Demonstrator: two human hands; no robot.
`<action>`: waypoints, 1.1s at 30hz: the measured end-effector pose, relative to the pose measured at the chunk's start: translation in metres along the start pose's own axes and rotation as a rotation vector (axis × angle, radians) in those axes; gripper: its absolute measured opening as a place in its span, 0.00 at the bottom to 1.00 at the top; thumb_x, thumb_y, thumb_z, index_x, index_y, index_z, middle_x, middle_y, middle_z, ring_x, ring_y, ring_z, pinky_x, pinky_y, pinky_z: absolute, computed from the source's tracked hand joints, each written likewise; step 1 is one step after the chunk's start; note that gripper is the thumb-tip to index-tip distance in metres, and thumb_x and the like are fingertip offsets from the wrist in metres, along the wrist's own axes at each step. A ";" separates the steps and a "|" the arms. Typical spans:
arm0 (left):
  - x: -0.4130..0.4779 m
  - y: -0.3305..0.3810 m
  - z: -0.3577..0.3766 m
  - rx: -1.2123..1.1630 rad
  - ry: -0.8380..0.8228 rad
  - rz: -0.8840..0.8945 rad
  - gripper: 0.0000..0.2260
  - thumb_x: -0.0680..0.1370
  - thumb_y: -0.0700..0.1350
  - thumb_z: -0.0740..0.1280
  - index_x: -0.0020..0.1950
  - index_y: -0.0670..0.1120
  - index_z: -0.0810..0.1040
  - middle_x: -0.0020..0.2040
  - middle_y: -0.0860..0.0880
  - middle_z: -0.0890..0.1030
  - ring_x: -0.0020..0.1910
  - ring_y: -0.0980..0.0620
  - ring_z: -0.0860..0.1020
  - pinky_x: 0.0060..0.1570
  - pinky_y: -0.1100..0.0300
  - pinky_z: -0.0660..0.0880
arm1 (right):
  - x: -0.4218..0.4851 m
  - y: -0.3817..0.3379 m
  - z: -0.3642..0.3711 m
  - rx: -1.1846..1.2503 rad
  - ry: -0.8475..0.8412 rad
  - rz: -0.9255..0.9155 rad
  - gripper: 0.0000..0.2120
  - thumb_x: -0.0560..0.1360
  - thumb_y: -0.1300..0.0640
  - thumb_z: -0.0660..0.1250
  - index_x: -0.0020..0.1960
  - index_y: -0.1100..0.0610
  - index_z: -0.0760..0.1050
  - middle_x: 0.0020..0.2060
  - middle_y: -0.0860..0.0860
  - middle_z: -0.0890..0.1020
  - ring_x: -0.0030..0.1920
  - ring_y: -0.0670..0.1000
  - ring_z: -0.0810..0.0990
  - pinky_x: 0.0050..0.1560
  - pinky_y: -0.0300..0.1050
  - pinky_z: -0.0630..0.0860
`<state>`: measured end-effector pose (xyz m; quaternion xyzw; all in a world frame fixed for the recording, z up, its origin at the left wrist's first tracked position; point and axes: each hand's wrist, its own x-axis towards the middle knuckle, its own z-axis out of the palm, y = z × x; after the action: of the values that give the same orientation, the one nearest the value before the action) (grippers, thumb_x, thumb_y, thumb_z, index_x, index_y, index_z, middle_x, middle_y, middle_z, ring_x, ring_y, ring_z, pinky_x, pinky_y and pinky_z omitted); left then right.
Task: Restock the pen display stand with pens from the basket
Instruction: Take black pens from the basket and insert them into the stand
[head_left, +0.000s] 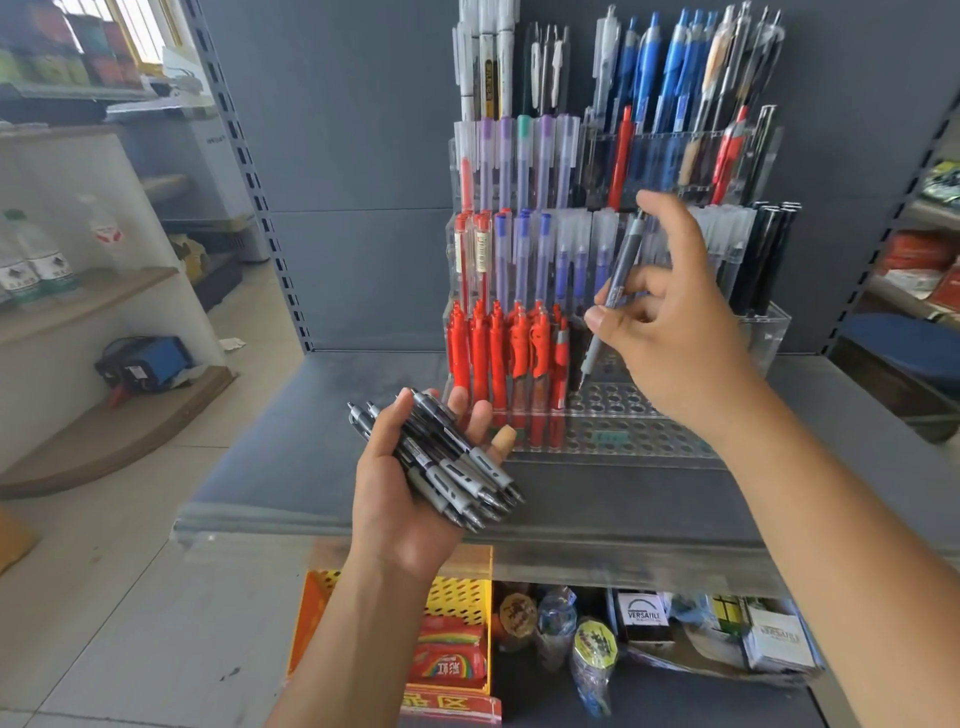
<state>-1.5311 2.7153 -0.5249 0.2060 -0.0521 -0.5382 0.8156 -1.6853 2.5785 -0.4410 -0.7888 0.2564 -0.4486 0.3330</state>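
A clear tiered pen display stand (623, 426) sits on the grey shelf, with red pens (506, 358) in its bottom row at the left and empty holes to their right. My right hand (670, 317) pinches a single grey and black pen (613, 296), held nearly upright with its tip just above the empty holes next to the red pens. My left hand (410, 488), palm up in front of the shelf, holds a bundle of several black and grey pens (457, 467). A yellow perforated basket (457, 597) sits below the shelf, partly hidden by my left forearm.
Higher tiers of the stand hold blue, purple, white and black pens (524, 171). The grey shelf (311, 467) has bare surface left of the stand. Below it lie packaged goods and small boxes (644, 618). A white shelving unit with bottles (36, 270) stands at the left.
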 end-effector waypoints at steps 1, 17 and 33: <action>0.000 0.000 0.000 0.001 0.000 0.001 0.20 0.76 0.51 0.69 0.64 0.44 0.74 0.52 0.45 0.84 0.47 0.44 0.85 0.52 0.41 0.81 | -0.001 0.003 0.001 -0.011 0.007 -0.003 0.38 0.78 0.63 0.70 0.77 0.39 0.54 0.39 0.49 0.78 0.38 0.49 0.81 0.41 0.39 0.78; -0.005 -0.001 0.005 0.018 0.027 0.016 0.19 0.75 0.50 0.70 0.63 0.45 0.75 0.51 0.45 0.84 0.43 0.45 0.85 0.54 0.39 0.80 | -0.008 0.025 0.018 -0.152 -0.015 -0.016 0.39 0.77 0.62 0.71 0.73 0.34 0.52 0.49 0.44 0.74 0.42 0.49 0.81 0.43 0.42 0.79; -0.006 -0.001 0.006 0.028 0.046 0.021 0.29 0.77 0.51 0.69 0.77 0.44 0.69 0.52 0.45 0.84 0.43 0.45 0.85 0.50 0.41 0.82 | -0.023 0.029 0.022 -0.147 -0.054 -0.029 0.21 0.79 0.60 0.67 0.68 0.43 0.70 0.54 0.38 0.73 0.45 0.44 0.78 0.48 0.39 0.77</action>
<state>-1.5361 2.7190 -0.5191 0.2290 -0.0429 -0.5241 0.8192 -1.6798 2.5823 -0.4837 -0.8264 0.2682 -0.4120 0.2746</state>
